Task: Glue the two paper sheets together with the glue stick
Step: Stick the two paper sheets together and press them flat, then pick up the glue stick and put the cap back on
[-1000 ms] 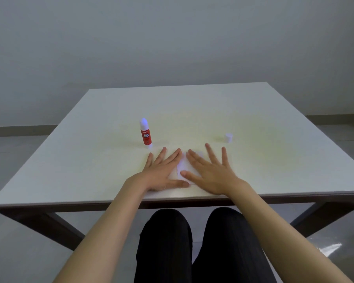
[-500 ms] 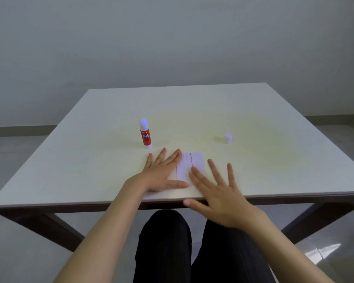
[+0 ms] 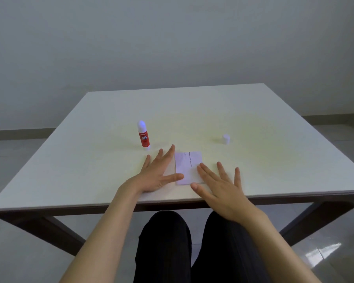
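A small white paper sheet [image 3: 187,167] with a line of print lies flat near the table's front edge. A second sheet seems to lie partly under my left hand [image 3: 156,174], which rests flat with fingers spread on the paper's left side. My right hand [image 3: 219,188] is open with fingers apart, its fingertips over the sheet's right front corner. A red glue stick [image 3: 143,137] stands upright and uncapped behind my left hand. Its white cap [image 3: 225,139] sits apart, to the right.
The white table [image 3: 274,170] has dark wooden legs. Its front edge runs just under my wrists. My legs in black trousers [image 3: 192,248] are below it. A grey wall stands behind the table.
My right hand slid back off the paper toward the table's front edge, uncovering the sheet, then moved forward again slightly. My left hand stayed in place.
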### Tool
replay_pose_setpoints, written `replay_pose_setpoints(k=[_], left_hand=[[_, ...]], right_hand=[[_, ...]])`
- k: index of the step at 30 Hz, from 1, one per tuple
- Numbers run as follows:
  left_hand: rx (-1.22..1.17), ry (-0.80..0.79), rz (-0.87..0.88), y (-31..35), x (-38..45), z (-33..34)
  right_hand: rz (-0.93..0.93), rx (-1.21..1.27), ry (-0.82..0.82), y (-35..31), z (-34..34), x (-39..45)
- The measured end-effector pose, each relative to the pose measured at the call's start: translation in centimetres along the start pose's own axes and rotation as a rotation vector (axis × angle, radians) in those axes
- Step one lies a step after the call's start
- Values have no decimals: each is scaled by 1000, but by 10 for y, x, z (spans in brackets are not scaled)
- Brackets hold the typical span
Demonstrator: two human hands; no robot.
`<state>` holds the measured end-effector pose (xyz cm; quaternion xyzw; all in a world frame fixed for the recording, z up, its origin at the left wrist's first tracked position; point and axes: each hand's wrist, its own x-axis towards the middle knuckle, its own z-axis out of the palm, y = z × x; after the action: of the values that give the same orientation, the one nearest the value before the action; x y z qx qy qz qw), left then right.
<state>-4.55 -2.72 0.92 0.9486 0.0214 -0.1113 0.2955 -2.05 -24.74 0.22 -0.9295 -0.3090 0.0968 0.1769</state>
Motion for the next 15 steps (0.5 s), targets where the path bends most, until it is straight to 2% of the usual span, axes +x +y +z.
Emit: replay_pose_setpoints(k=[2,4,6,8,9,11,15], left_hand=[[-234,70,52,0,-6,-3],[-491,260,129,-1,-12,-2],[-713,617,101,-3,-13,3],[-756,975,-62,-6,-8,2],[-735,1088,-149,-8,-3,-1],[-689,1147,-254,-13,9,-9],[-653,992,-316,-18,33,-22]], right_hand=[[-10,72,5,2,1,-2],[-20,150,27,5,1,-5],[-19,231,57,7,0,-6],[-11,262,76,6,0,-6],[-7,249,80,4,0,-7],[-3,207,87,2,1,-8],[22,159,126,0,3,-8]])
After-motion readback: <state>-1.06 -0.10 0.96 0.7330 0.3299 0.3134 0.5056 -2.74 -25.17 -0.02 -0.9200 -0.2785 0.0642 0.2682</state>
